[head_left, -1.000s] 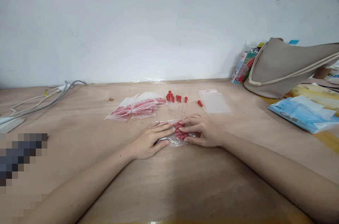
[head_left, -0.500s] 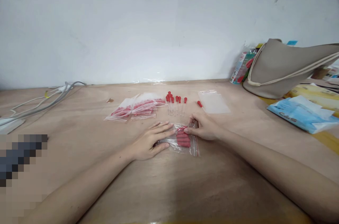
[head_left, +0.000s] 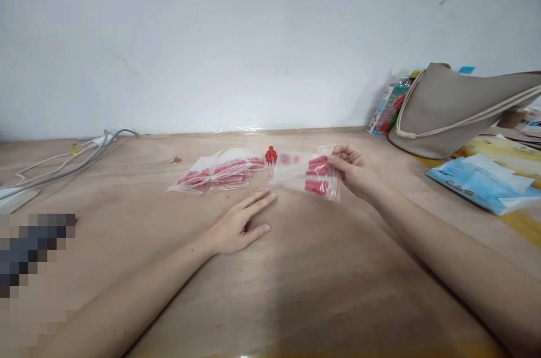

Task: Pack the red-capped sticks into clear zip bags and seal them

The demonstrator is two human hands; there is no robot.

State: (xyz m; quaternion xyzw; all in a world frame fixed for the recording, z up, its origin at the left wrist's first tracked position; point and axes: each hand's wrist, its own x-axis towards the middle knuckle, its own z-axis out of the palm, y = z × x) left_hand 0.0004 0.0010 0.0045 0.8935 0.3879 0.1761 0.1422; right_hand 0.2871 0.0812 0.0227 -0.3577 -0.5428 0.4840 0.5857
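My right hand [head_left: 353, 169] pinches the right, zip-strip end of a clear zip bag [head_left: 291, 177] and holds it up over the tabletop. Several droppers [head_left: 316, 184] with red rubber bulbs are inside, bulbs toward my fingers. Palm down on the wood, my left hand [head_left: 240, 222] has its fingers spread and holds nothing. Beyond it lies a pile of filled zip bags [head_left: 213, 172] with red bulbs showing through. A few loose red-bulbed droppers [head_left: 271, 154] lie between the pile and the raised bag, which partly covers others. The flat zip bags at the back are mostly hidden.
At the right are a grey-beige bag [head_left: 456, 104] with a cord, a printed clear package [head_left: 386, 104] and a blue tissue pack [head_left: 477, 183]. Grey cables [head_left: 84, 158] run along the left. A white wall [head_left: 253, 36] rises behind the wooden table [head_left: 253, 301].
My right hand has lifted the dropper-filled zip bag off the table and carried it back and right. The bag has come out from under my left hand, which stays in place.
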